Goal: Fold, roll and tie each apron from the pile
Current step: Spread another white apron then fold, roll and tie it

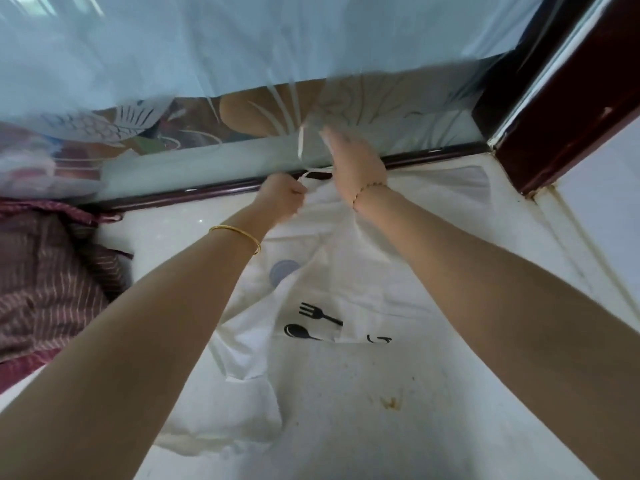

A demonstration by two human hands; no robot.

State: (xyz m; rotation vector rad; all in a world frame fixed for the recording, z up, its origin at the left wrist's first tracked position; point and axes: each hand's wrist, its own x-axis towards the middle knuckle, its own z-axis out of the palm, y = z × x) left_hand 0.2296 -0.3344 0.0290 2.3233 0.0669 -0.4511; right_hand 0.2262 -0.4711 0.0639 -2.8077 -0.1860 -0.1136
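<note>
At the counter's far edge, both hands (284, 195) (356, 164) pinch the white apron's (346, 282) strap (313, 173).

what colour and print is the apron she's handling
White apron with a black fork and spoon print plus a grey-blue circle, seen clearly in the head view.

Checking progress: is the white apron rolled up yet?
No. The white apron lies spread, loosely creased, print showing; both hands hold its top edge.
</note>
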